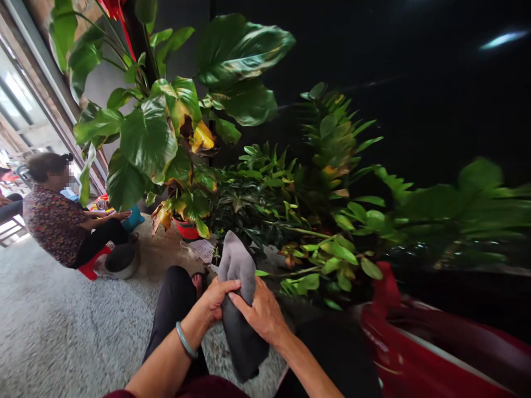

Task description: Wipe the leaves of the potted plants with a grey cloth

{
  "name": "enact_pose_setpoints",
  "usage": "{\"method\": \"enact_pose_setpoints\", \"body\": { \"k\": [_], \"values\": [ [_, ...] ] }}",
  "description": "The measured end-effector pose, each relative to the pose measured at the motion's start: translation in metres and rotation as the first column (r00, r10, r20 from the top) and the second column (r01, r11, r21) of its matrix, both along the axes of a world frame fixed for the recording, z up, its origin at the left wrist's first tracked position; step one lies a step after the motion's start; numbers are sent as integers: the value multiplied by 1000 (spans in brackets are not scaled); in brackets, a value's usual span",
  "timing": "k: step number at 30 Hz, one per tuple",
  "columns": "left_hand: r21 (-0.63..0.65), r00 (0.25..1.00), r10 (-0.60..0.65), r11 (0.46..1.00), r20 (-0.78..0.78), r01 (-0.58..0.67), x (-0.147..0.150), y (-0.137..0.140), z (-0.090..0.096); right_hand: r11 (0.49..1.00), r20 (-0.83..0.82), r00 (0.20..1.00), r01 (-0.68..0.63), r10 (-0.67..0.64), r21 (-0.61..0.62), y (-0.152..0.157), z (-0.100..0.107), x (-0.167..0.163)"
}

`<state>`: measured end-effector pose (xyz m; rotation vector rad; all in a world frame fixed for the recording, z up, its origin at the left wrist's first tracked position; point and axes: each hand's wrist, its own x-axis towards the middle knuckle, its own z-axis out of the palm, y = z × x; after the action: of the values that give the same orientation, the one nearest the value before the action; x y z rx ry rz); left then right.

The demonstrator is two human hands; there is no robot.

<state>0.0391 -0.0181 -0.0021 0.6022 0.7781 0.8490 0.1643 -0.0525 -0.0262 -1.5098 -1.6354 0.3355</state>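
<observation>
While both grip a grey cloth (240, 309), left hand (215, 301), right hand (263, 315), potted plants (265, 193) behind.

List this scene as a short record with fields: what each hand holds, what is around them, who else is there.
left hand: left hand grips the grey cloth; bracelet on the wrist
right hand: right hand grips the same cloth
cloth: bunched, held upright between both hands
ahead: potted plants, one in a red pot
lower right: red object, blurred
other person: seated at left, beside a metal bowl
floor: grey carpet
</observation>
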Motion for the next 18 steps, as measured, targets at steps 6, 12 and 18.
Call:
{"method": "enact_pose_setpoints", "body": {
  "k": [6, 12, 18],
  "values": [
    [63, 999, -16, 998, -29, 18, -2, -4, 12, 981, -214, 968, -156, 130, -111, 0, 21, 9],
    [137, 993, 43, 990, -114, -27, -19, 4, 36, 907, -758, 651, -300, -31, -295, 35, 23, 54],
    [434, 975, 200, 890, -100, -139, -23, 50, 125, 941, -890, 369, -98, -267, -323, 99, 19, 67]
  ]
}}
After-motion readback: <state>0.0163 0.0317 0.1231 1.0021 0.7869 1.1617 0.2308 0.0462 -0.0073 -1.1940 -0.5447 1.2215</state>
